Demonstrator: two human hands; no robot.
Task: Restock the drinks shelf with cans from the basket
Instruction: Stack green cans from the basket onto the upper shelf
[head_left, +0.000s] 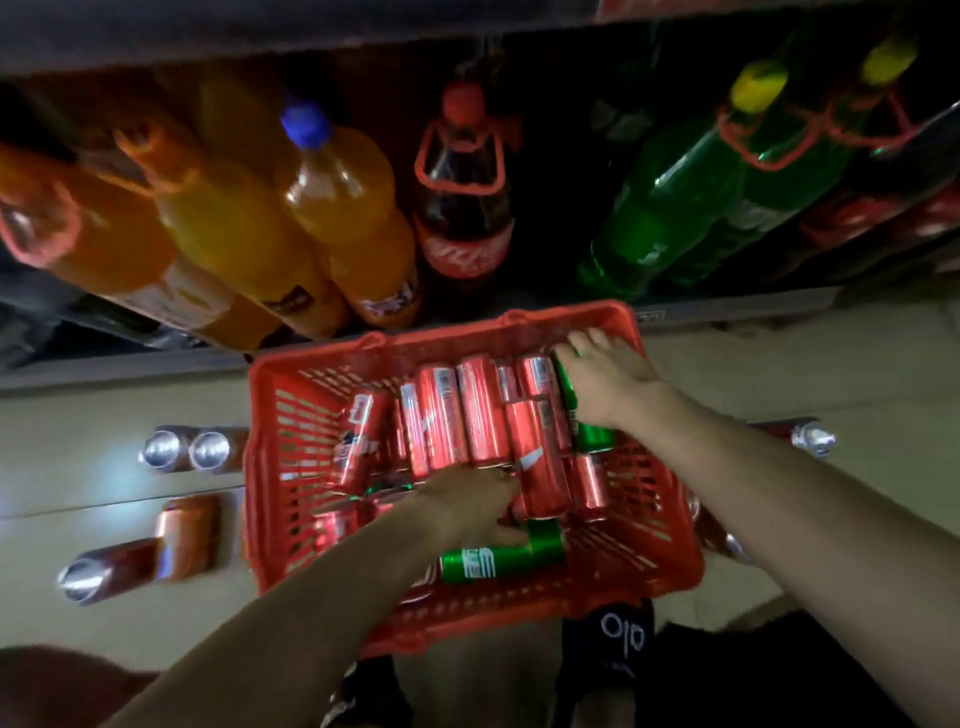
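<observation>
Basket (270, 467): right hand (608, 384) grips green can (582, 415) lying lengthwise toward shelf (727, 306); left hand (478, 504) among red cans (480, 410), grip unclear.

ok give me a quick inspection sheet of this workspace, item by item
surface: pale floor, the red basket standing on it below the shelf edge
job's things: basket holds many red cans lying down, plus a green can at the near side and another green can at the right
clutter: loose cans on the floor left of the basket, more at its right
hands: left hand reaches among the red cans, grip hidden; right hand lies over the right green can
cables: nothing seen
surroundings: shelf with orange bottles, a cola bottle, green bottles; black shoe by the basket
</observation>
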